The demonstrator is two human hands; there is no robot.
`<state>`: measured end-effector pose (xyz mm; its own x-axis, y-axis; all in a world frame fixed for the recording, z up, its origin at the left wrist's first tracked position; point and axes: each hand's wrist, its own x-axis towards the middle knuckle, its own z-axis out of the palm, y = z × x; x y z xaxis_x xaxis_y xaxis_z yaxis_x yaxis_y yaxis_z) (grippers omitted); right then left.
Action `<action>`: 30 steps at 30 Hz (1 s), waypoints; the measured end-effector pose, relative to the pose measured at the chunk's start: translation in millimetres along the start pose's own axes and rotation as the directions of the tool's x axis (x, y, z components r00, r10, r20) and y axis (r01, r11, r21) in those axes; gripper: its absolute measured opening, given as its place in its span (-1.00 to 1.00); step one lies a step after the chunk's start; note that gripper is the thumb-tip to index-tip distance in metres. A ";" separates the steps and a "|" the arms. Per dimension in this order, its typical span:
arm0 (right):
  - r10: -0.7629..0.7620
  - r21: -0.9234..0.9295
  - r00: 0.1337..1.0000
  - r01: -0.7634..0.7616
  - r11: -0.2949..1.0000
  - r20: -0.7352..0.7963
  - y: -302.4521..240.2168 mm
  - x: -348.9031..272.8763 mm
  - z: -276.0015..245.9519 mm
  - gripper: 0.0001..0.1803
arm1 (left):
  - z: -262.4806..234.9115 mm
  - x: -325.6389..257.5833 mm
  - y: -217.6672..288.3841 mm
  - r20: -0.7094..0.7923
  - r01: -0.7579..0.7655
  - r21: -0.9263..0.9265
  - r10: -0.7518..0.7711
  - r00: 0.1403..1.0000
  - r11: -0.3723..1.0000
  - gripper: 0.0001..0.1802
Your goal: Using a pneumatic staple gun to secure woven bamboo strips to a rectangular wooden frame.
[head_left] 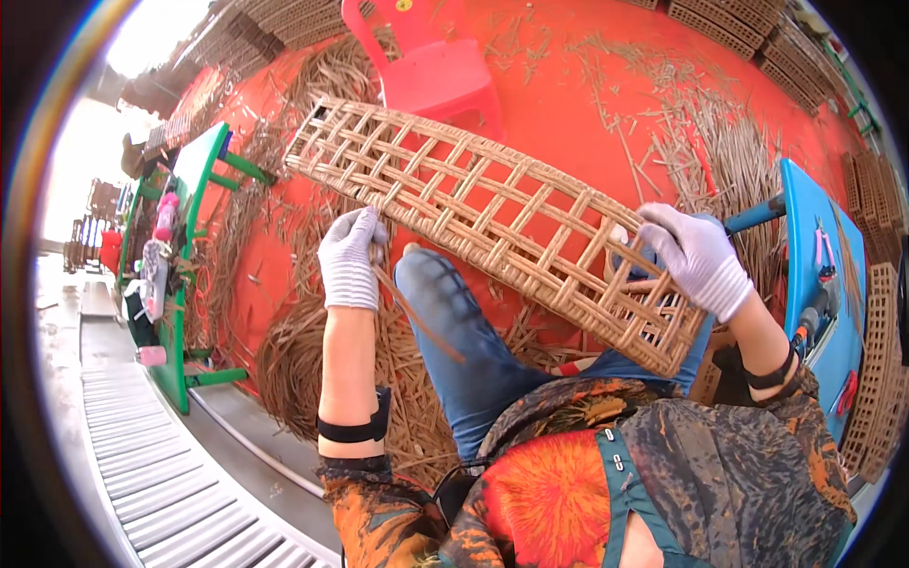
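A long, narrow woven basket (499, 248) of tan plant fibre, with open square gaps in its lattice, lies slanted across my knees. At its near right end my right hand (696, 254), in a white glove, is closed over the frame; some fingertips are hidden by the weave. My left hand (350, 254), gloved too, is beside the basket's long edge above my left knee. Its fingers are pinched together on a flat brown strand (418, 315), which trails down across my thigh.
Loose strands (398, 407) pile up on the red floor below. A red plastic chair (440, 80) stands ahead. Left are a green-edged table (194, 189) and a roller conveyor (156, 464); right, a blue table (822, 246) with tools. Stacked woven baskets (791, 62) line the back.
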<state>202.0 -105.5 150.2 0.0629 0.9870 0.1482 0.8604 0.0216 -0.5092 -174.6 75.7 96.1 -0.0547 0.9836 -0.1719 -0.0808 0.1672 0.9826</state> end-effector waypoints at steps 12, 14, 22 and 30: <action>-0.141 -0.112 0.989 0.137 0.984 -0.036 -15.9 -1.7 5.0 -0.81 | -36.1 13.6 59.8 0.330 0.121 0.291 -0.218 0.918 0.949 -0.76; -0.130 -0.102 0.991 0.125 0.987 -0.042 -10.9 -2.5 8.5 -0.81 | -35.1 23.2 61.6 0.378 0.182 0.209 -0.250 0.891 0.961 -0.77; -0.080 -0.050 0.997 0.080 0.996 -0.001 -12.0 1.9 6.8 -0.79 | -41.8 21.7 68.8 0.379 0.286 0.072 -0.291 0.878 0.956 -0.80; -0.085 -0.075 0.996 0.084 0.994 -0.012 -1.4 2.7 7.5 -0.79 | -35.1 32.4 67.7 0.416 0.319 0.090 -0.327 0.849 0.943 -0.81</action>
<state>197.1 -101.7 144.9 -0.0042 0.9796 0.2010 0.8982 0.0920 -0.4298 -216.8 116.6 154.6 0.3939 0.8083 -0.4377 -0.0045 0.4778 0.8784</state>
